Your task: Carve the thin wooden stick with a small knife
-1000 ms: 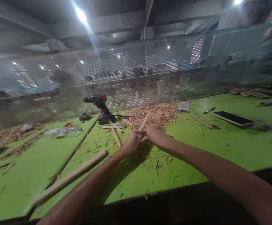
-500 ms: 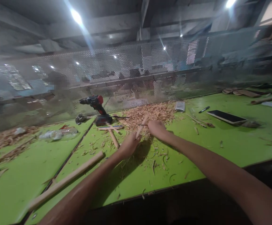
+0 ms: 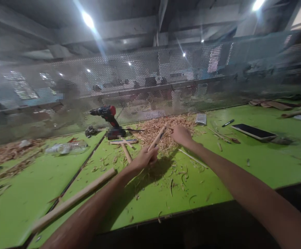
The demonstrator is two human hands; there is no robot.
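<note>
My left hand is closed around a slim pale wooden stick, which points up and away over a heap of wood shavings. My right hand is curled into a fist just right of the stick's far end. Whatever it grips is hidden by the fingers; a small dark bluish patch shows along the stick's right side. A thin pale strip slants across the green bench below my right wrist. Loose curls of wood are scattered beneath both hands.
A black and red cordless drill stands at the back left. A thick wooden rod lies left of my left forearm. To the right are a phone, a pen and a small packet. A perforated screen borders the back.
My right hand has moved slightly right, away from the stick. More of the stick shows, and the thin pale strip has appeared below my right wrist.
</note>
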